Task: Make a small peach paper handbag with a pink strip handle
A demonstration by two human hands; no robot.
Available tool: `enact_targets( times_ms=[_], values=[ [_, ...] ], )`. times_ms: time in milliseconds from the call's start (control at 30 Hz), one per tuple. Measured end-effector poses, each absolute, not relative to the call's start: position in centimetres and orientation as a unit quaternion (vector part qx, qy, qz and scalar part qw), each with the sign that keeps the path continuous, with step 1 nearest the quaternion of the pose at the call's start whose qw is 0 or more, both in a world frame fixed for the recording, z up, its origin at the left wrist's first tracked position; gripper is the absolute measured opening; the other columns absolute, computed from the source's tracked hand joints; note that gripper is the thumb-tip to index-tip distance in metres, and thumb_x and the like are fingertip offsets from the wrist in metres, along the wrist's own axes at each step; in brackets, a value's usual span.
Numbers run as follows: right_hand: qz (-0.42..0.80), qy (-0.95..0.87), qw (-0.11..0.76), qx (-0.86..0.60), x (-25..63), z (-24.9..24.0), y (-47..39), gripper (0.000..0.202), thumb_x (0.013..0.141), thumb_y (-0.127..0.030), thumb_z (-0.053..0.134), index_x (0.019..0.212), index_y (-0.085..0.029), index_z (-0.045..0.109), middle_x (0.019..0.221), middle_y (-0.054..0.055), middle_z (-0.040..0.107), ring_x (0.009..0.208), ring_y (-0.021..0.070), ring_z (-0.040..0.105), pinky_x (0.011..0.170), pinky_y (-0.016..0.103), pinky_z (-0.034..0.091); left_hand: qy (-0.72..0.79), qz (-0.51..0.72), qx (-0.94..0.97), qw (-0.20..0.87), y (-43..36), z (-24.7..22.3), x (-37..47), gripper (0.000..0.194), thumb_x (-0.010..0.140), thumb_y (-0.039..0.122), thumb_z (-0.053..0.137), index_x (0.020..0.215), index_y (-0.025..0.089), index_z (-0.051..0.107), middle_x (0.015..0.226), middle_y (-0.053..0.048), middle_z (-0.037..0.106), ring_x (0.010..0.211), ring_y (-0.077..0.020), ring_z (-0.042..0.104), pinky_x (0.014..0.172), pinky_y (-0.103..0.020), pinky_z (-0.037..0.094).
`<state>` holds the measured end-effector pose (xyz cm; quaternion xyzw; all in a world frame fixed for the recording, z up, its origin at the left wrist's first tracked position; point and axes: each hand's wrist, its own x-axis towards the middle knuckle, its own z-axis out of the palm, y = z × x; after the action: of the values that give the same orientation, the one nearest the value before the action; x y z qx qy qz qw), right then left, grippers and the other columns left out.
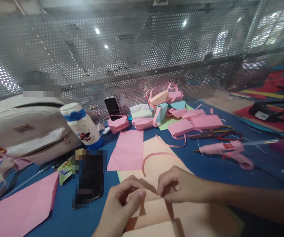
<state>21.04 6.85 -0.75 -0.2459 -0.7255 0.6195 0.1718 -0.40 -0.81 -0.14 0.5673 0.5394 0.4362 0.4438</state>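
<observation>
Both hands are at a folded peach paper piece (154, 210) low in the middle of the view. My left hand (126, 200) grips its left upper edge, thumb on top and fingers curled behind. At the top right corner, my right hand (174, 186) pinches the same paper between thumb and fingers. Beneath lies a larger peach sheet (201, 214). A thin pink paper strip (156, 154) curves over the sheet just beyond my hands. A flat pink sheet (128, 149) lies behind my left hand.
A pink glue gun (228, 151) and scissors (213, 133) lie at right. Small pink paper bags (206, 121) are piled at the back. At left are a white backpack (28, 128), a bottle (82, 126), a dark phone (91, 177) and pink paper (20, 207).
</observation>
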Motion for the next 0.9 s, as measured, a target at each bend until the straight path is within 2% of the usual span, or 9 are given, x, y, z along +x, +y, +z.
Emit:
enact_targets(
  times_ms=[167,267,333,467,533,633,733,833,900],
  values=[
    [0.643,-0.702,0.212,-0.222,20.87,0.04,6.63,0.004,0.082,-0.017,0.062,0.084,-0.015,0.064,0.082,0.002,0.063,0.069,0.0106,0.052,0.062,0.022,0.039,0.535,0.435,0.566,0.452,-0.75,-0.05,-0.16,0.026,0.082,0.041,0.068,0.071,0.018,0.069,0.070,-0.001,0.061,0.063,-0.0135,0.048,0.059,-0.023,0.034],
    [0.713,-0.643,0.187,-0.206,20.86,0.13,6.49,0.010,0.086,-0.022,0.061,0.092,-0.018,0.054,0.086,0.000,0.059,0.062,0.0071,0.048,0.053,0.018,0.037,0.534,0.438,0.565,0.451,-0.70,-0.05,-0.16,0.026,0.082,0.041,0.069,0.070,0.018,0.069,0.070,-0.001,0.062,0.064,-0.0141,0.050,0.060,-0.023,0.035],
    [0.725,-0.637,0.163,-0.205,20.92,0.06,6.45,0.016,0.084,-0.017,0.062,0.097,-0.019,0.053,0.087,-0.002,0.057,0.060,0.0062,0.047,0.050,0.016,0.038,0.533,0.442,0.565,0.449,-0.70,-0.03,-0.16,0.025,0.082,0.040,0.069,0.070,0.018,0.069,0.069,-0.001,0.062,0.065,-0.0147,0.051,0.061,-0.023,0.036],
    [0.689,-0.668,0.182,-0.214,20.99,0.00,6.51,0.021,0.079,-0.005,0.062,0.096,-0.017,0.060,0.093,0.001,0.065,0.082,0.0096,0.062,0.073,0.021,0.048,0.529,0.446,0.564,0.451,-0.72,0.02,-0.16,0.026,0.082,0.040,0.069,0.069,0.017,0.069,0.069,-0.001,0.061,0.064,-0.0146,0.051,0.062,-0.023,0.038],
    [0.685,-0.661,0.210,-0.222,20.93,-0.01,6.57,0.016,0.078,-0.005,0.063,0.090,-0.016,0.064,0.088,0.001,0.068,0.083,0.0103,0.065,0.077,0.023,0.048,0.531,0.441,0.563,0.454,-0.74,0.04,-0.16,0.027,0.083,0.041,0.069,0.070,0.017,0.069,0.069,-0.001,0.060,0.063,-0.0140,0.049,0.060,-0.023,0.036],
    [0.688,-0.636,0.249,-0.245,20.80,-0.06,6.62,0.008,0.079,-0.010,0.064,0.085,-0.015,0.066,0.082,0.003,0.073,0.077,0.0125,0.068,0.067,0.023,0.049,0.534,0.435,0.563,0.457,-0.75,0.07,-0.14,0.028,0.083,0.042,0.069,0.071,0.016,0.070,0.069,-0.001,0.059,0.063,-0.0133,0.047,0.059,-0.022,0.034],
    [0.686,-0.619,0.263,-0.277,20.80,-0.10,6.58,0.006,0.081,-0.018,0.068,0.087,-0.016,0.068,0.086,0.007,0.077,0.081,0.0158,0.071,0.059,0.021,0.046,0.541,0.428,0.563,0.455,-0.71,0.04,-0.09,0.030,0.082,0.044,0.069,0.071,0.016,0.070,0.068,-0.001,0.058,0.062,-0.0130,0.045,0.058,-0.022,0.032],
    [0.689,-0.600,0.271,-0.304,20.85,0.02,6.50,0.012,0.075,-0.021,0.075,0.084,-0.016,0.069,0.076,0.004,0.076,0.070,0.0141,0.069,0.052,0.019,0.042,0.554,0.420,0.563,0.448,-0.65,-0.08,-0.02,0.031,0.082,0.046,0.069,0.071,0.017,0.070,0.068,-0.001,0.058,0.060,-0.0129,0.045,0.058,-0.023,0.033],
    [0.686,-0.595,0.280,-0.311,20.85,0.21,6.46,0.014,0.070,-0.022,0.079,0.077,-0.016,0.069,0.068,0.002,0.073,0.063,0.0125,0.065,0.053,0.020,0.044,0.558,0.420,0.562,0.443,-0.61,-0.19,0.02,0.031,0.082,0.046,0.069,0.070,0.017,0.069,0.068,0.000,0.059,0.059,-0.0125,0.045,0.057,-0.022,0.033]
  ],
)
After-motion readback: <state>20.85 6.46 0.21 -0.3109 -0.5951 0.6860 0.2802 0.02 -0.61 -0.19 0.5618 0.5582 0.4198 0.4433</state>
